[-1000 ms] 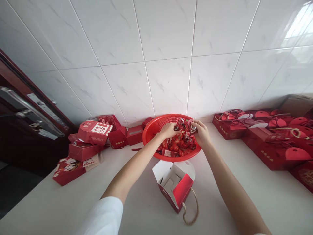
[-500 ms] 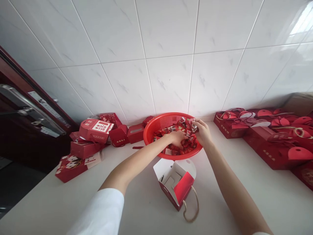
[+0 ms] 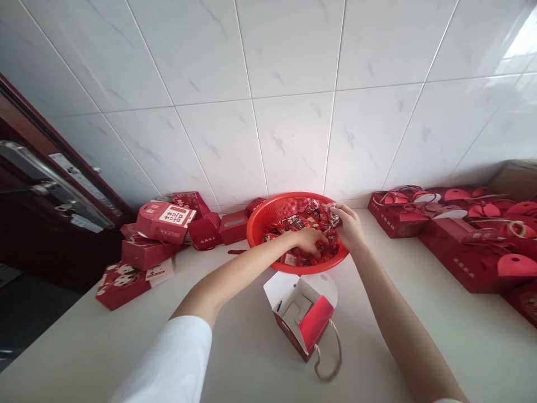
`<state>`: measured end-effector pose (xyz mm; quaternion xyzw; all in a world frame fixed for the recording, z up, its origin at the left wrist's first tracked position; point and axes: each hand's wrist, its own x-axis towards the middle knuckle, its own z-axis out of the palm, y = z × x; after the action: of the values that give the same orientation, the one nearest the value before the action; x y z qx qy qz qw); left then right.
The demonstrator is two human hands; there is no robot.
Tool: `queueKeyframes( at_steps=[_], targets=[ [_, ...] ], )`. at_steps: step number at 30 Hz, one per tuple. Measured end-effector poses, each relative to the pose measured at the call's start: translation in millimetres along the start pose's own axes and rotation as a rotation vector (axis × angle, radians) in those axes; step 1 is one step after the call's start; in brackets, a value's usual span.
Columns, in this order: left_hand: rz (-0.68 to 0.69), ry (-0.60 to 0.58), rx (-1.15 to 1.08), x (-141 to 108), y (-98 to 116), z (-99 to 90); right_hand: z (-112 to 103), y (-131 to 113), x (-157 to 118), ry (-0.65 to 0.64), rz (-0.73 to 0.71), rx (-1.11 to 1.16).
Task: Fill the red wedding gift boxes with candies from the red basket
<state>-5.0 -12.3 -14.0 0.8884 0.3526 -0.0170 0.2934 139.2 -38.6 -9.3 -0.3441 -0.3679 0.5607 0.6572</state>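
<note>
A red perforated plastic basket (image 3: 257,224) holds many candies (image 3: 298,221) in shiny red wrappers. My left hand (image 3: 311,240) is down among them, its fingers curled on a red wrapped candy that is mostly hidden. At the basket's right rim, my right hand (image 3: 350,226) is closed on a few wrapped candies (image 3: 331,212), pink and dark ones showing past the fingertips. In front of the basket stands an open red gift box (image 3: 316,322) with white inside walls, flaps spread and nothing visible inside but its folded bottom. Its twine handle (image 3: 339,358) droops onto the table.
Red gift boxes (image 3: 157,254) are piled at the left, with smaller ones (image 3: 232,226) beside the basket. Several closed gift boxes with twine handles (image 3: 457,252) fill the right side. A tiled wall (image 3: 293,140) backs the white table (image 3: 235,358); a dark door (image 3: 37,207) stands left.
My left hand has shifted slightly right within the candies, and its fingers have curled in. My right hand stays at the rim with its candies. The box has not moved.
</note>
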Motion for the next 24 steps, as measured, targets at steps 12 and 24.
queueKeyframes(
  at_steps=[12, 24],
  targets=[
    [-0.115, -0.271, -0.097, -3, 13, -1.9, -1, -1, -1, -0.03, -0.017, -0.022],
    [-0.051, 0.118, -0.201, -26, -11, -35.0, -1, -1, 0, -0.031, -0.006, -0.014]
  ],
)
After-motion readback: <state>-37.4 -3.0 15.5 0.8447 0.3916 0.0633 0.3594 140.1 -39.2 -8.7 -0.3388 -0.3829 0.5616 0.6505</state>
